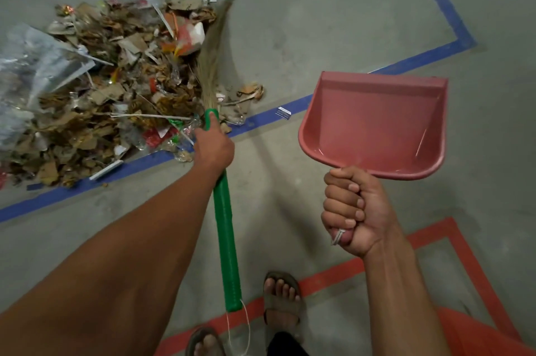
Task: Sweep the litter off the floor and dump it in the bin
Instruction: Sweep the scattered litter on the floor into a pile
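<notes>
A big heap of litter (110, 89), cardboard scraps, wrappers and clear plastic, lies on the grey floor at the upper left. My left hand (213, 147) grips the green handle of a grass broom (224, 228) near its top. The straw head (213, 51) rests against the right side of the heap. My right hand (353, 210) grips the handle of a red dustpan (374, 123), held empty in the air to the right of the broom, its mouth pointing away from me. No bin is in view.
A blue tape line (261, 120) runs diagonally under the heap's near edge and turns at the upper right. Red tape (333, 277) marks a box near my feet. My sandalled feet (281, 297) stand at the bottom centre.
</notes>
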Demonstrator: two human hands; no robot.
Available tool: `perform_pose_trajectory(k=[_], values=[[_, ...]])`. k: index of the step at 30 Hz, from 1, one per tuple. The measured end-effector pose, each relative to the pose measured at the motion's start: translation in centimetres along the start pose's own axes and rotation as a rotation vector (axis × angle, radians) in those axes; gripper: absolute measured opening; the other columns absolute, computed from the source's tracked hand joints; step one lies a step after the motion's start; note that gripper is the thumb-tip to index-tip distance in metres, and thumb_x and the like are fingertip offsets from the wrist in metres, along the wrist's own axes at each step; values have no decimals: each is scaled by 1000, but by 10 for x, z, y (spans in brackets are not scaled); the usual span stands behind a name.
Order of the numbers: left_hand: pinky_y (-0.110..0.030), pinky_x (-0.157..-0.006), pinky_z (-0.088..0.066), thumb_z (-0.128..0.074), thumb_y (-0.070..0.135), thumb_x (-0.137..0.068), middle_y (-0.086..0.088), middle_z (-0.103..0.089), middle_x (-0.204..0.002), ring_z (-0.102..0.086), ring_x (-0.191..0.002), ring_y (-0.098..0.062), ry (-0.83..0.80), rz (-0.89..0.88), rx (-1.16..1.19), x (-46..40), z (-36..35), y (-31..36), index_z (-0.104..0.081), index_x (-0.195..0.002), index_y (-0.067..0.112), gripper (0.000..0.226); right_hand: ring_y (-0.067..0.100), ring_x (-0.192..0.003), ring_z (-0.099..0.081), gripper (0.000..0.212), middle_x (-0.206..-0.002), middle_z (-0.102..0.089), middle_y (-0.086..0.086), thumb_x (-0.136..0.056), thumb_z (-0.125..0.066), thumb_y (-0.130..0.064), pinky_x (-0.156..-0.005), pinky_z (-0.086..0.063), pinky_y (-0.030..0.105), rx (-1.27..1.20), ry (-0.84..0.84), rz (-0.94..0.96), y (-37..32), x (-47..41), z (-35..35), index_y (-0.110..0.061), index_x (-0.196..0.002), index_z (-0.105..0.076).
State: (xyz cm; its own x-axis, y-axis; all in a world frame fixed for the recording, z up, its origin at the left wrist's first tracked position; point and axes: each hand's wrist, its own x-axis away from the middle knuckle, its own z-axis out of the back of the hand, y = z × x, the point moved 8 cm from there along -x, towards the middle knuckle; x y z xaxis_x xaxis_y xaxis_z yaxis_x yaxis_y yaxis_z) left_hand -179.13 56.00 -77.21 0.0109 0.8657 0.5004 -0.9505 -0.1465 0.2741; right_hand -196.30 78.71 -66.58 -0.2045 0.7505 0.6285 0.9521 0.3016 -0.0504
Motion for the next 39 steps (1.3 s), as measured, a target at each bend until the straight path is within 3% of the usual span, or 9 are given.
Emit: perform_pose_trajectory(k=[5, 7, 10, 13, 16, 19, 30, 39], values=[[-45, -94, -46, -39, 30, -109, -22, -43, -135, -56, -111, -40, 51, -129, 99, 29, -5, 5, -13, -166, 27, 63, 5, -30, -11, 38, -37, -23, -11, -93, -46, -18, -33, -13, 18, 12, 19, -5, 3, 2, 3, -26, -60, -29], [-39, -81, -44, -39, 33, -109, -13, -43, -119, -57, -94, -29, 49, -176, 135, 50, -16, 14, -11, -166, 31, 63, 6, -31, -11, 38, -37, -23, -11, -94, -46, -18, -33, -13, 19, 15, 28, -6, 3, 4, 5, -26, -60, -29], [-35, -76, -41, -38, 35, -110, -5, -38, -112, -46, -76, -11, -28, -204, 150, 85, -45, 28, -8, -166, 35, 63, 6, -31, -9, 39, -38, -21, -11, -94, -45, -19, -33, -11, 19, 27, 76, 13, 2, 9, 10, -27, -60, -27], [-41, -85, -49, -38, 36, -110, -8, -39, -117, -54, -85, -23, -137, -253, 68, 112, -81, 39, -6, -165, 38, 64, 6, -32, -7, 39, -40, -15, -12, -95, -42, -19, -33, -11, 19, 27, 108, 41, 3, 16, 15, -27, -60, -26], [-51, -92, -49, -40, 31, -108, -15, -38, -124, -58, -99, -40, -282, -327, -81, 124, -119, 38, -3, -165, 37, 68, 6, -32, -7, 39, -39, -15, -12, -95, -41, -19, -31, -13, 18, 26, 122, 51, 8, 21, 17, -27, -59, -27], [-53, -98, -46, -41, 26, -106, -19, -36, -132, -56, -111, -46, -345, -279, -183, 119, -125, 18, -3, -165, 35, 72, 6, -32, -8, 39, -38, -18, -12, -95, -42, -19, -31, -13, 18, 23, 115, 39, 19, 22, 17, -27, -59, -28], [-55, -111, -41, -39, 21, -105, -30, -26, -157, -45, -134, -52, -178, -35, -287, 24, -10, -99, -5, -166, 32, 71, 5, -32, -8, 38, -38, -20, -11, -92, -46, -18, -31, -15, 18, 62, 66, -33, 57, 6, -9, -28, -64, -23], [-54, -108, -42, -42, 23, -103, -34, -35, -148, -48, -128, -54, -65, 61, -88, -5, 37, -157, -9, -166, 27, 71, 5, -31, -9, 37, -41, -14, -12, -92, -45, -18, -32, -14, 18, 170, 12, -114, 76, -24, -44, -27, -62, -25]])
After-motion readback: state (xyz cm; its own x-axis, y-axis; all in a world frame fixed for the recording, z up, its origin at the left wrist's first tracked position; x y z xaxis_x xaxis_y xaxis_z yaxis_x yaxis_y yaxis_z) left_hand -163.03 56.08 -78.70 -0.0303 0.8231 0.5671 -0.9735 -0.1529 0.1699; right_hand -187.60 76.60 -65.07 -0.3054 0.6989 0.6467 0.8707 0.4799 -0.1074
